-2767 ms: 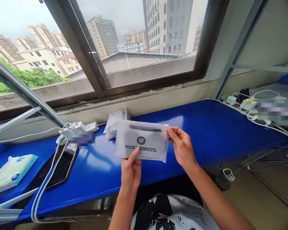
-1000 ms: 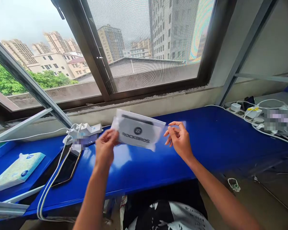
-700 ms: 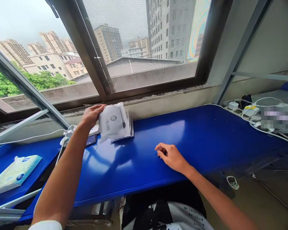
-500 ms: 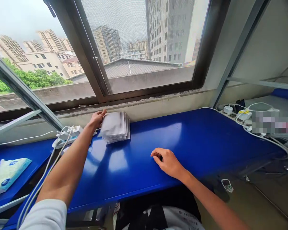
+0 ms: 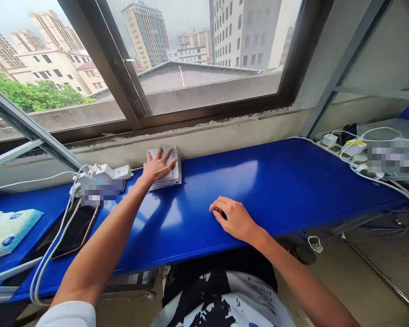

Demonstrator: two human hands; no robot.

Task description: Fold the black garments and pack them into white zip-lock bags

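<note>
A stack of thin whitish, see-through packets [image 5: 174,175] stands at the back of the blue tabletop [image 5: 272,186], against the wall below the window. My left hand [image 5: 157,167] lies on top of it with the fingers spread, covering much of the upper face. Nearer the front edge, my right hand [image 5: 236,220] rests on the tabletop, well apart from the stack. Its fingers are loosely curled in toward the thumb, and I see nothing held in them.
To the left are a power strip with white plugs [image 5: 104,171], a dark tablet-like device [image 5: 73,229], hanging white cables [image 5: 56,254] and a tissue pack [image 5: 13,231]. More chargers [image 5: 352,147] and cables sit at the right. Grey metal posts [image 5: 347,68] slant up on both sides.
My left hand has moved from the stack's left side onto its top, fingers now spread. The stack looks squeezed flatter or pushed back slightly. My right hand stays curled on the tabletop. The view has shifted.
</note>
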